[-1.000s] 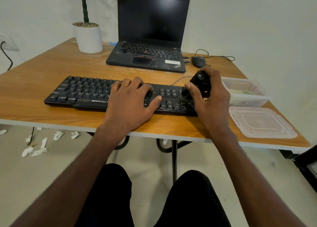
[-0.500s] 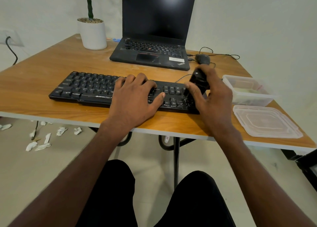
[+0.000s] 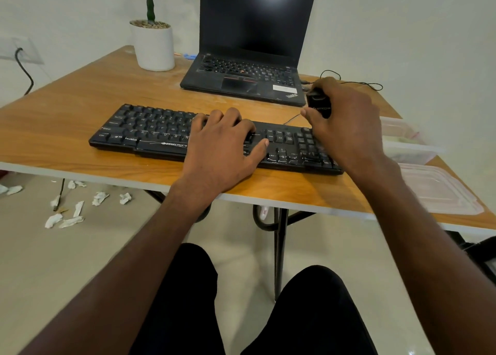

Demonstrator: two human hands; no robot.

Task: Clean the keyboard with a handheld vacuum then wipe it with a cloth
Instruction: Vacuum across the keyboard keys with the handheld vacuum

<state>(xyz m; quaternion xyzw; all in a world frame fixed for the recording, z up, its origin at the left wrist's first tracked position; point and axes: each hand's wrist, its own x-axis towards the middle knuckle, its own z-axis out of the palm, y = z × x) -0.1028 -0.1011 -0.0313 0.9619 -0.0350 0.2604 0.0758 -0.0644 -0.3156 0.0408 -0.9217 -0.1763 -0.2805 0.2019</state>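
Vacuuming pass at the right end of the keyboard, with 2 hands at work.

The left hand (image 3: 222,146) lies flat with straight fingers pressing on the middle of the black keyboard (image 3: 150,133), which sits across the front of the wooden bench (image 3: 80,94); the right hand (image 3: 346,123) is curled round a small black handheld vacuum (image 3: 319,102), held above the keyboard's far right corner (its nozzle is hidden behind the fingers, so I cannot tell whether it touches the keys). No cloth is in view. Likely risks: the vacuum sits close to the thin keyboard cable (image 3: 291,118) and could snag it; a slack left hand would let the keyboard slide toward the bench edge; and the clear plastic tub (image 3: 402,140) just beside the right wrist could get knocked.
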